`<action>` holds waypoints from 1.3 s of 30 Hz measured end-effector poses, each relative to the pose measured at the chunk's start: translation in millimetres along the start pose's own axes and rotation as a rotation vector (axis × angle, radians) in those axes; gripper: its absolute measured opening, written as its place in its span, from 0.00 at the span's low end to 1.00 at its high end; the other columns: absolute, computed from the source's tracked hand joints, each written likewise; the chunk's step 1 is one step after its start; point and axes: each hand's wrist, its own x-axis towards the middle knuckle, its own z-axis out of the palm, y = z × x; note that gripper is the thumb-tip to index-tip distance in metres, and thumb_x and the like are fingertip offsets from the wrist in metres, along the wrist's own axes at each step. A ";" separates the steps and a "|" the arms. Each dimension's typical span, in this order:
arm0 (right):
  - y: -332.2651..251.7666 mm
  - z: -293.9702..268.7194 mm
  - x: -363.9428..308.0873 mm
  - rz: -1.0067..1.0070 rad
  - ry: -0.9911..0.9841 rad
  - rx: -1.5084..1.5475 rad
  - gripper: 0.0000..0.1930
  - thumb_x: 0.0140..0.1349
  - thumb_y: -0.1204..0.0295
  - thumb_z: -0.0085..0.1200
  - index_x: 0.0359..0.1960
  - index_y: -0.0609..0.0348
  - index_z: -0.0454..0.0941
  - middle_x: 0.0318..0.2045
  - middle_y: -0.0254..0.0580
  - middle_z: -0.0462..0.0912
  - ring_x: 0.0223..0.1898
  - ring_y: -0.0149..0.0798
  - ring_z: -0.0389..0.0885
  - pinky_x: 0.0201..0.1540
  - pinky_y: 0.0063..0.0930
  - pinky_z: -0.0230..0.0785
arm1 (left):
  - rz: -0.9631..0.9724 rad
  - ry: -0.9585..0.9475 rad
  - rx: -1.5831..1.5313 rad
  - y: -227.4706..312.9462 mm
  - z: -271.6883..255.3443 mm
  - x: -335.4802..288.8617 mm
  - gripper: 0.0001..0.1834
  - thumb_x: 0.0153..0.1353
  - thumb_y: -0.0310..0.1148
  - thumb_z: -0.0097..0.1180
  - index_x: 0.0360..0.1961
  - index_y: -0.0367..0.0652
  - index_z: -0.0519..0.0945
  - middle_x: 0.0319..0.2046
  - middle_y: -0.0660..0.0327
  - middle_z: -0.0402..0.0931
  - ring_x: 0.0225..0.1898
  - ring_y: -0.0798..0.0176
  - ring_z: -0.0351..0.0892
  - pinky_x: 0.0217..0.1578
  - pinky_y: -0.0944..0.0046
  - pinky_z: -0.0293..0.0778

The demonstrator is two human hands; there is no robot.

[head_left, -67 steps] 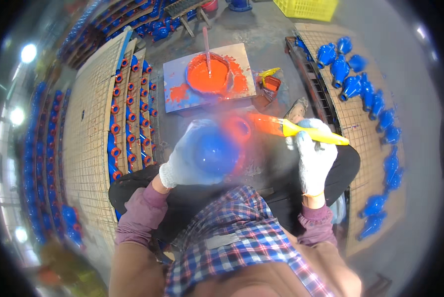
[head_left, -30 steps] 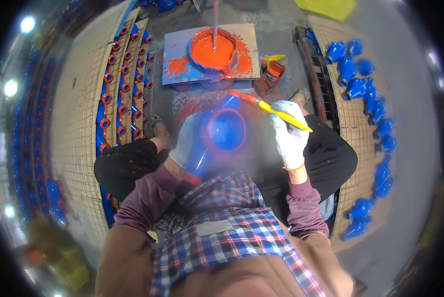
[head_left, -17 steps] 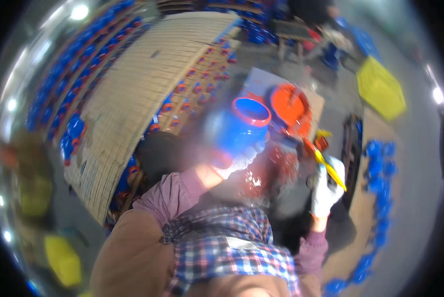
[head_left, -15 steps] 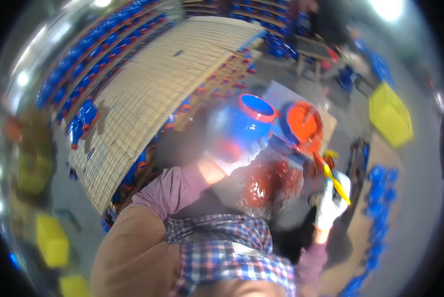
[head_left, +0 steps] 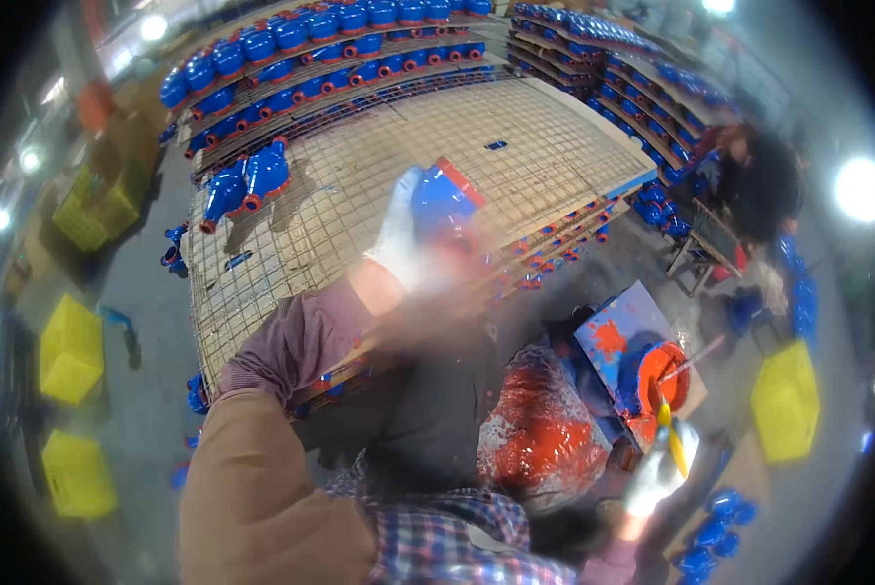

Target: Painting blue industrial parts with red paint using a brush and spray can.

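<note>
My left hand (head_left: 398,239), in a white glove, grips a glossy blue valve body (head_left: 439,207) with a red-painted rim. It is held above the near edge of a wire-mesh-topped board (head_left: 379,166), its lower part blurred. My right hand (head_left: 657,473), gloved too, is closed around a yellow-handled paintbrush (head_left: 677,448). The brush's head points into a round pot of red-orange paint (head_left: 679,359), where another thin stick leans. Beneath the pot is a paint-spattered blue-grey board (head_left: 608,336). A red-smeared, plastic-covered mound (head_left: 535,429) lies between my arms.
Two blue valve bodies (head_left: 252,180) lie on the mesh at the left. Stacked racks of similar pieces (head_left: 340,68) stand behind. Yellow crates (head_left: 72,351) sit on the floor at the left, another yellow crate (head_left: 787,400) at the right. A person (head_left: 759,185) is at the far right.
My view has swung to the left. My left hand has carried the valve body from beside the paint pot to above the mesh. The brush remains in my right hand by the paint.
</note>
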 end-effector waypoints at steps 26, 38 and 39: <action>-31.4 -44.8 -31.2 -0.234 0.094 -0.189 0.17 0.47 0.79 0.65 0.41 0.56 0.82 0.39 0.51 0.84 0.34 0.47 0.84 0.35 0.32 0.77 | -0.265 -0.197 0.447 -307.8 21.7 83.5 0.27 0.62 0.56 0.55 0.51 0.47 0.72 0.44 0.58 0.77 0.43 0.55 0.80 0.47 0.52 0.78; -23.2 -49.0 -21.5 -0.274 -0.025 -0.289 0.15 0.46 0.78 0.64 0.39 0.55 0.82 0.39 0.51 0.84 0.35 0.49 0.85 0.38 0.34 0.77 | -0.277 -0.287 0.320 -218.4 46.0 92.0 0.20 0.62 0.55 0.53 0.44 0.52 0.73 0.36 0.62 0.77 0.34 0.60 0.79 0.39 0.56 0.80; -20.2 -44.9 -17.9 -0.255 0.016 -0.297 0.14 0.48 0.79 0.64 0.38 0.56 0.82 0.39 0.51 0.84 0.36 0.51 0.84 0.40 0.35 0.78 | -0.428 -0.413 0.092 -202.1 51.0 91.8 0.19 0.62 0.55 0.53 0.43 0.53 0.74 0.35 0.62 0.77 0.33 0.60 0.79 0.37 0.57 0.79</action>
